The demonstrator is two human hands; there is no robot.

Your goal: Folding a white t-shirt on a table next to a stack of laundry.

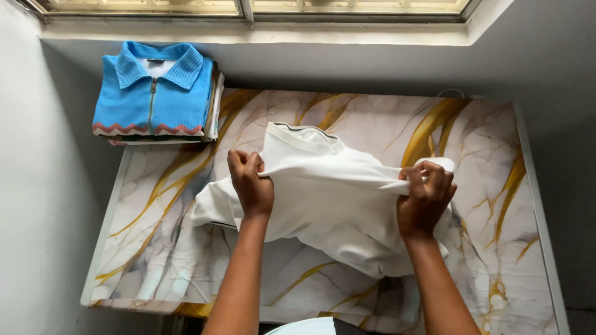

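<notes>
Gripping white cotton polo shirt (329, 198) mid-frame, left hand (251, 183) and right hand (425, 198) both clenched on fabric, stretching fold line taut above marble-patterned surface (496, 248); folded blue zip-collar knit shirt (152, 90) upper left.

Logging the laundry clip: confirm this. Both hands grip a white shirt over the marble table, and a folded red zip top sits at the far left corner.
Wrong colour. The head view shows the folded zip top is blue. The left hand and right hand do grip the white shirt over the marble table.
</notes>
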